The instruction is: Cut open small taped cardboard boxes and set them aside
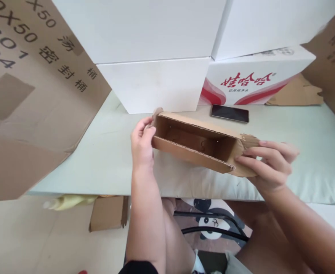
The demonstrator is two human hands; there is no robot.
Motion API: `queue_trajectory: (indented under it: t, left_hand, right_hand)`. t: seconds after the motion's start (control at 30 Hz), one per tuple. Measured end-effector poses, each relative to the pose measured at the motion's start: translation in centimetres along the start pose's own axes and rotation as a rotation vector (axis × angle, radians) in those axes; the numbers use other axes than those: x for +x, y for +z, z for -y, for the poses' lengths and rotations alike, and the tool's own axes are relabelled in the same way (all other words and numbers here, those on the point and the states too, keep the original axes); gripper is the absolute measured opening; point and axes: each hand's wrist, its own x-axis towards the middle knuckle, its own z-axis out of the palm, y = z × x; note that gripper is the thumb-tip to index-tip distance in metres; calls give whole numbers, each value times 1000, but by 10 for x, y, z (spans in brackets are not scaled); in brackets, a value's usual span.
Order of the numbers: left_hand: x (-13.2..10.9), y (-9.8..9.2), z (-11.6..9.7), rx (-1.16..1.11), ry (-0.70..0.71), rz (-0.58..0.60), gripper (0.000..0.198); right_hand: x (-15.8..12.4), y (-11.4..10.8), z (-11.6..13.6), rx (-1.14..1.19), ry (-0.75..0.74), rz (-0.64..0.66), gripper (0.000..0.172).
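Observation:
A narrow brown cardboard box (190, 158) is held up between my two hands, its long open side facing me and its inside bare except for small points of light through holes. My left hand (143, 140) pinches its left end, thumb on the near edge and fingers behind. At the opposite end, my right hand (270, 161) grips the folded-out end flap (243, 169), with fingers on top and the thumb hidden. The box tilts down toward the right.
White boxes (161, 83) stand along the back, one printed in red (241, 83). A black phone (230, 113) lies on the pale green cloth (104, 160). Large cartons rise at left (41, 114) and right (333, 64). A smaller cardboard box (107, 213) sits on the floor.

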Motion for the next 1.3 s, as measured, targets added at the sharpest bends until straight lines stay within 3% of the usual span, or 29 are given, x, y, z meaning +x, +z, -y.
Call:
queue_trajectory:
  t: [0.13,0.23,0.33,0.4,0.47,0.63,0.77,1.0,1.17,1.3]
  left_hand:
    - [-3,7,6,-39,91,-58,25]
    - [-5,11,12,-46,128,2,29]
    - [-7,14,16,-25,134,54,37]
    - [-10,16,16,2,149,68,44]
    - [-14,17,16,18,181,84,47]
    - [-24,20,17,21,225,196,49]
    - [-28,19,19,92,189,196,61]
    - [-34,26,14,182,282,387,52]
    - [-35,31,13,308,153,427,63]
    - [-35,32,10,295,175,455,61]
  right_hand:
    - [-12,7,11,-25,231,-4,24]
    - [-17,6,13,-9,298,-67,20]
    - [-21,1,11,41,342,-43,10]
    - [-21,-6,8,81,359,17,8]
    - [-16,-15,3,108,370,112,19]
    - [11,-49,-15,187,404,531,45]
    - [24,-66,-19,212,426,639,56]
    - [21,-69,-16,200,466,574,56]
    - [21,-62,-15,193,504,533,59]
    - [24,-53,-7,310,525,398,59]
